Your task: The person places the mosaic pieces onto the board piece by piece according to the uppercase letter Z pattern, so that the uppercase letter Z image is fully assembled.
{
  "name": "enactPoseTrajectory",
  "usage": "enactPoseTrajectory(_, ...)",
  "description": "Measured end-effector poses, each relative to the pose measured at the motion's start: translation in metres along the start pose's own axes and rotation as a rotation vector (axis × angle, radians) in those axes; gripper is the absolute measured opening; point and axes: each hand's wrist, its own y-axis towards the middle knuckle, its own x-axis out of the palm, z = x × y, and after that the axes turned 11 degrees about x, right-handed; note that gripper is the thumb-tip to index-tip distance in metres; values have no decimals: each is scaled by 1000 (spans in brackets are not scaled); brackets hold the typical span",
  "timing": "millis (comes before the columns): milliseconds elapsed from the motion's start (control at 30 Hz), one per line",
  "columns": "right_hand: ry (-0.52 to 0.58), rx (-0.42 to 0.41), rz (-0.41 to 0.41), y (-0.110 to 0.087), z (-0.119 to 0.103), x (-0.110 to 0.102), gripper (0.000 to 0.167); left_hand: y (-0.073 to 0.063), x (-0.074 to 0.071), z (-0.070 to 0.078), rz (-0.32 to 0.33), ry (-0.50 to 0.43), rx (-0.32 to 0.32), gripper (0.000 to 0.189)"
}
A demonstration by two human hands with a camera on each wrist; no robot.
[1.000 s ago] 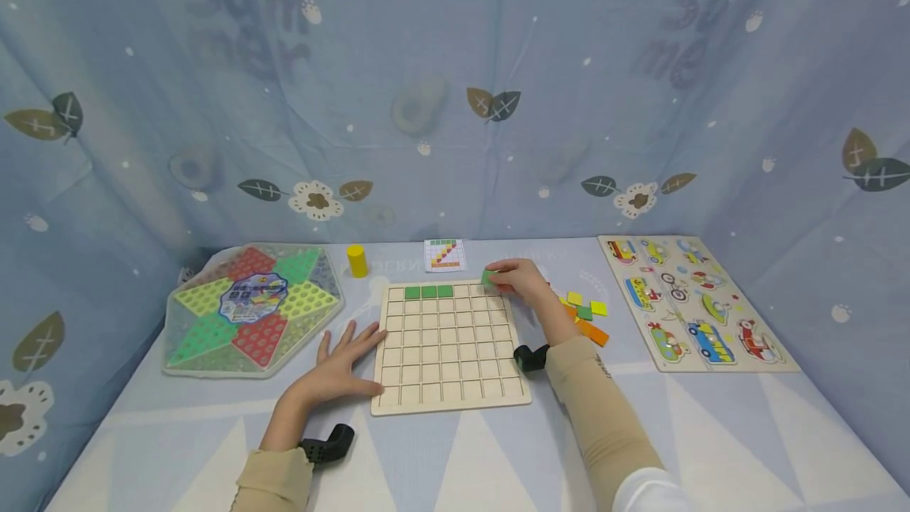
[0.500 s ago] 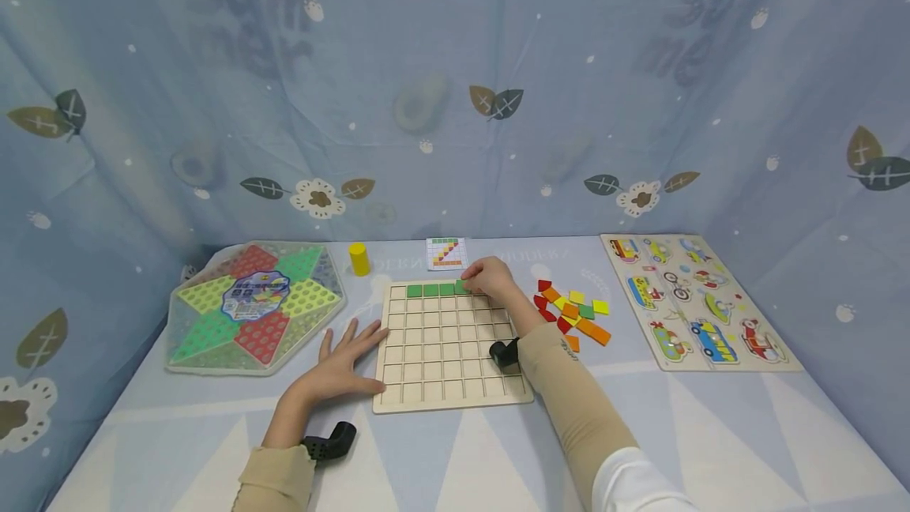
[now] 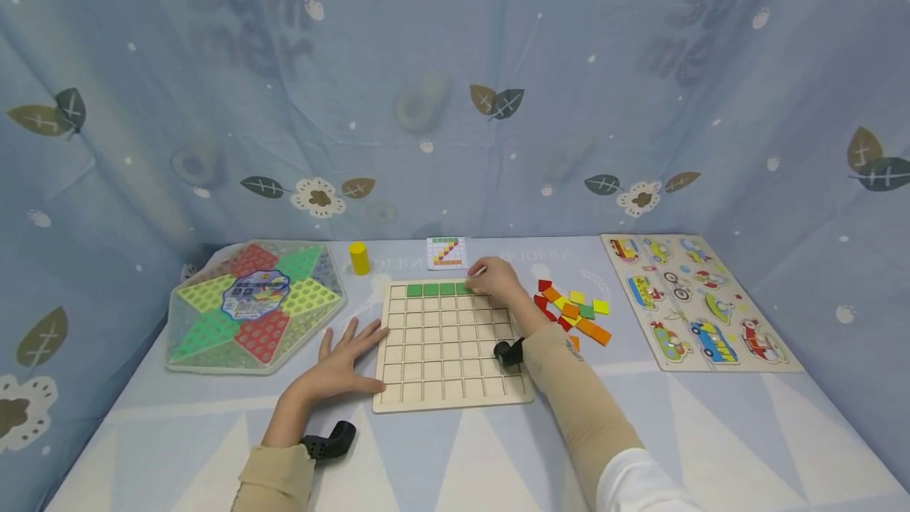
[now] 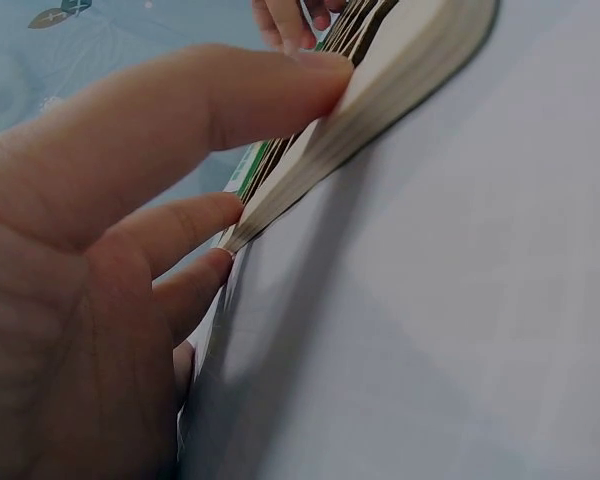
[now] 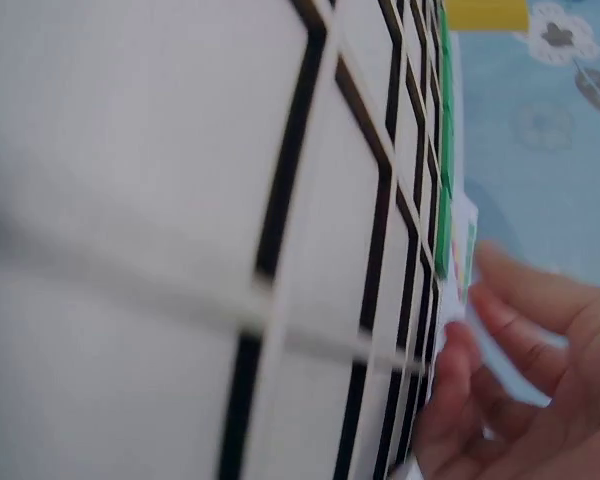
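A square wooden grid board point(image 3: 446, 404) lies on the table with several green square tiles point(image 3: 430, 290) side by side in its far row. My left hand point(image 3: 337, 367) has its fingers spread, and its thumb and fingertips rest against the board's left edge; in the left wrist view the thumb point(image 4: 270, 95) presses on the board's rim. Over the far right part of the board is my right hand point(image 3: 498, 281), its fingertips right by the rightmost green tile. The right wrist view shows that hand's loosely bent fingers point(image 5: 525, 330) holding nothing, beside the end green tile point(image 5: 443, 232).
Loose red, orange, yellow and green pieces point(image 3: 570, 310) lie right of the board. Behind it is a pattern card point(image 3: 446, 254), with a yellow cylinder point(image 3: 359, 258) to the left. A Chinese checkers set point(image 3: 253, 308) stands far left, a vehicle puzzle point(image 3: 700, 303) far right.
My right hand carried a green tile leftward along the far row and set it beside the others, then let go and drew slightly right. The left hand stayed at the board's edge.
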Motion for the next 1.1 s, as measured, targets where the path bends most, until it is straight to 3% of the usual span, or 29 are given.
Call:
enactPoseTrajectory(133,166,16,-47,-4,9,-11,26,0,0,0,-1,-4,-3,89)
enactPoseTrajectory(300,249,29,-52,-12,24,-30,30,0,1,-1,0,-7,0,89)
enactPoseTrajectory(433,252,62,-24,-20,41,-48,31,0,1,-1,-2,-4,-5,90)
enactPoseTrajectory(733,247,221,16,-37,84,-83,33,0,0,-1,-6,-10,-3,91)
enactPoseTrajectory(1100,142,229,4,-55,123,-103,33,1,1,-1,-2,-15,-8,91)
